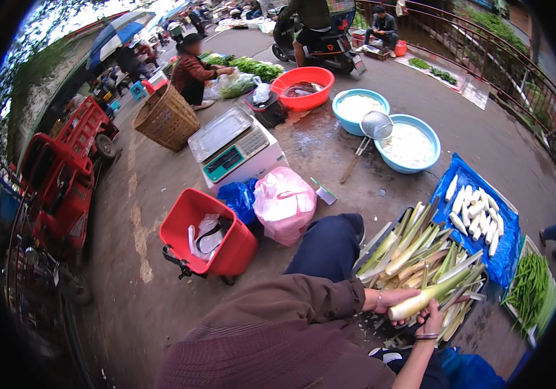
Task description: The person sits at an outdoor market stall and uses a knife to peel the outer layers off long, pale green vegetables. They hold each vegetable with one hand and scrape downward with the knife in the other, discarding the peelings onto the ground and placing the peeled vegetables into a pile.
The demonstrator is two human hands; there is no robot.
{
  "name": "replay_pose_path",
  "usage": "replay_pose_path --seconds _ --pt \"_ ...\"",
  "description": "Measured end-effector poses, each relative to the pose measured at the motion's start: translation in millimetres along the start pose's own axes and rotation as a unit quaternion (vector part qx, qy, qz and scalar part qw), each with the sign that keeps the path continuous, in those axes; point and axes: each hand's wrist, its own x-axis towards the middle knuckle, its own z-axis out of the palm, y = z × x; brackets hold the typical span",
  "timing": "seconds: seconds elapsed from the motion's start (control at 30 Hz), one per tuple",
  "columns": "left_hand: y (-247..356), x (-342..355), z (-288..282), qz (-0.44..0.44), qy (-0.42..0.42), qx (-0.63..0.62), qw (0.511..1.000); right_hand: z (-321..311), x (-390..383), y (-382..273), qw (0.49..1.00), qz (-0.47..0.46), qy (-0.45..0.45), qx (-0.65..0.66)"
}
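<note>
My left hand (389,300) is closed round a thick, pale water bamboo shoot (424,301), whose green leafy end points up to the right. Close beside its lower edge is my right hand (430,319), with a bangle on the wrist. Its fingers are curled, and what they hold, if anything, I cannot make out. Beneath both hands stands a dark tray (363,256) heaped with unpeeled stalks and stripped green leaves (414,249). Several peeled white shoots (476,211) lie on a blue plastic sheet (445,188) to the right.
Long green vegetables (530,288) lie at the far right. Ahead stand two blue basins (435,139), a mesh strainer (376,125) and a red basin (325,76). Leftward are a scale (252,146), a pink bag (284,211), a red bucket (242,253) and a wicker basket (166,118).
</note>
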Motion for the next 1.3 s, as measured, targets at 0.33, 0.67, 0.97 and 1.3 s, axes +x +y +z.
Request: replay_pose_path --seconds 0.33,0.67,0.97,1.3 --pt "-42 22 -4 0.232 0.285 0.390 0.844 -14 -2 18 0.996 0.001 0.052 -0.075" --pt "-48 19 -5 0.289 0.327 0.395 0.809 -26 19 29 0.984 -0.051 0.023 -0.171" --pt "-48 10 1 0.303 0.385 0.447 0.748 34 -4 17 0.966 -0.110 0.090 -0.218" --pt "-29 3 -1 0.146 0.257 -0.014 0.955 48 -22 20 0.946 -0.183 0.160 -0.215"
